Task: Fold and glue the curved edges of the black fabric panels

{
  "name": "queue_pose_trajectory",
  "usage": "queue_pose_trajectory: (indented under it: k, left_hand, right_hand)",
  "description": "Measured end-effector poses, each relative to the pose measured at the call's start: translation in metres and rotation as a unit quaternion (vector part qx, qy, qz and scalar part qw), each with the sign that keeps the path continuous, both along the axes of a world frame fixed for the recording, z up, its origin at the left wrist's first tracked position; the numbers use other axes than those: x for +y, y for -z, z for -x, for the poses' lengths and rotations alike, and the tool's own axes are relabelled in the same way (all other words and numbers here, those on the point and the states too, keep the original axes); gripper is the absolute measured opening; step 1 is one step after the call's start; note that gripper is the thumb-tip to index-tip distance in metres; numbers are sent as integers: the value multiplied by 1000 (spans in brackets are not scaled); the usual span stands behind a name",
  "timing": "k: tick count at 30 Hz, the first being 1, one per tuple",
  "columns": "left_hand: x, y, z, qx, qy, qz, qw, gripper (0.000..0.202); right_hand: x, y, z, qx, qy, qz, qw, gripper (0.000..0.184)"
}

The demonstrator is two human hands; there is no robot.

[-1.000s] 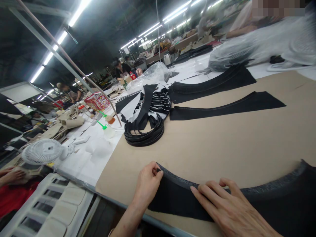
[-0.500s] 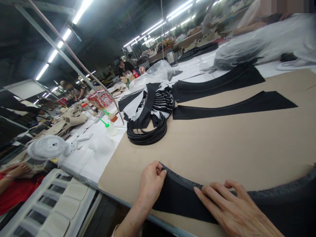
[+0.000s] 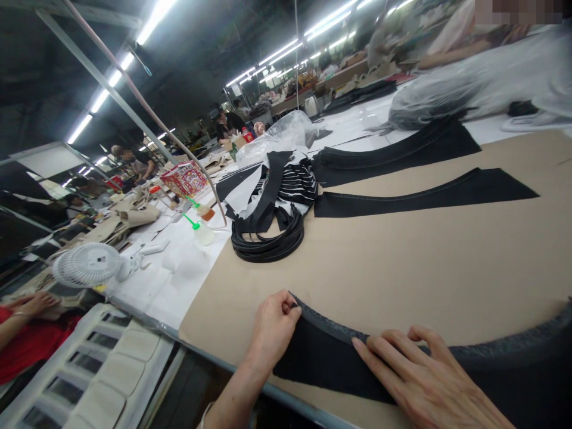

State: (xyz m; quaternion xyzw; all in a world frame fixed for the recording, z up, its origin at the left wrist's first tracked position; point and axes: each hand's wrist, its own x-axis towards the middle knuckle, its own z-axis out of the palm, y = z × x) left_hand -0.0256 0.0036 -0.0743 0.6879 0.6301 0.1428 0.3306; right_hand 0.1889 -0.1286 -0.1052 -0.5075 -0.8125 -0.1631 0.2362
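A long curved black fabric piece (image 3: 322, 357) with a textured grey edge strip lies on the brown paper sheet (image 3: 402, 262) at the table's near edge. My left hand (image 3: 272, 330) pinches the left tip of that piece between thumb and fingers. My right hand (image 3: 420, 378) lies flat on the black piece, fingers stretched out and pressing along the edge strip.
A coil of black strips (image 3: 268, 238) and more black cut pieces (image 3: 424, 193) lie further back. A white desk fan (image 3: 87, 265), a green-capped bottle (image 3: 201, 229) and plastic bags (image 3: 286, 134) sit on the white surface. Another person's hand and red sleeve (image 3: 27, 313) are at left.
Both hands stay on the black piece; the view has shifted slightly, and my right hand has slid a little along the edge strip.
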Motion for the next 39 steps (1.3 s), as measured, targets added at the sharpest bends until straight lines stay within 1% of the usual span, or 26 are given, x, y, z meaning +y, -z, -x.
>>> queue_pose_trajectory:
  k: [6, 11, 15, 19, 22, 25, 28, 30, 32, 39]
  left_hand:
    - [0, -4, -1, 15, 2, 3, 1000, 13]
    - [-1, -4, -1, 16, -9, 5, 1000, 12]
    - [0, -1, 2, -3, -10, 15, 1000, 12]
    - [3, 0, 6, -35, 10, 30, 999, 9]
    - [4, -5, 8, -52, 30, 40, 997, 7]
    - [3, -13, 9, -54, 45, 47, 996, 8]
    - [1, -22, 9, -43, 56, 51, 996, 7]
    - [0, -24, 9, -27, 59, 47, 997, 7]
    - [0, -23, 8, -9, 58, 36, 998, 9]
    - [3, -12, 5, 23, 51, 16, 998, 11]
  right_hand:
    - [-1, 3, -1, 7, 0, -2, 1000, 52]
    - [0, 0, 0, 14, -3, -1, 1000, 53]
    - [1, -1, 0, 18, -5, -7, 1000, 51]
    - [1, 0, 1, 18, -5, -5, 1000, 52]
    - [1, 2, 1, 20, -4, 0, 1000, 53]
    - [1, 2, 2, 24, -5, 1, 1000, 53]
    - [1, 1, 1, 19, -5, 3, 1000, 54]
    - [1, 0, 1, 15, -5, 1, 1000, 54]
    - [1, -1, 1, 11, -1, -1, 1000, 53]
    - [0, -1, 1, 6, 4, -1, 1000, 54]
